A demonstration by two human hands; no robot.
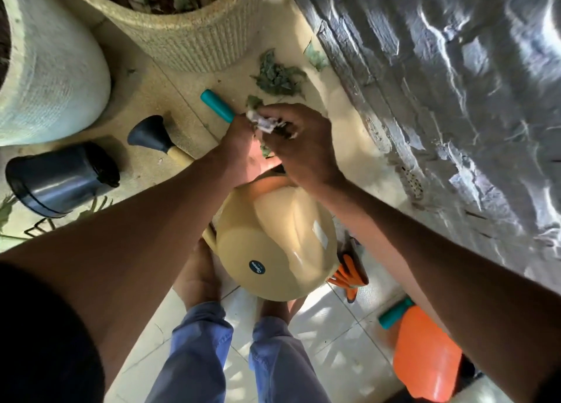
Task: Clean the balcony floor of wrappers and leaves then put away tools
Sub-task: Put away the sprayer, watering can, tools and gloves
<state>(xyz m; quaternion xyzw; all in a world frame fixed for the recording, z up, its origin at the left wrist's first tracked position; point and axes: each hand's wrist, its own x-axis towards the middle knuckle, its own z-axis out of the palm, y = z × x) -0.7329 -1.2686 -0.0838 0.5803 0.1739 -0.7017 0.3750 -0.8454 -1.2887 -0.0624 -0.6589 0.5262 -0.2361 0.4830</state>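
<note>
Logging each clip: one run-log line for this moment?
both hands gather crumpled wrapper and leaves | leaf pile on floor | cream watering can below

Take the cream bucket [276,251] as your landmark. Just beyond its far rim your two hands meet, the left hand [239,141] and right hand [303,147] both curled on a crumpled wrapper [264,122] mixed with leaves. Farther beyond the bucket, a leaf pile [277,76] lies on bare floor [188,78], with open floor on its near side. To the bucket's right the grey stone wall [455,99] closes that side completely. Beyond and left, the ribbed planter [185,35] and white pot [51,69] block the way. Left of the bucket lie a teal handle [217,105], a black-headed tool [151,134] and a dark container [57,179], with floor gaps between them. Near right sit orange gloves [349,269] and an orange dustpan [425,351].
</note>
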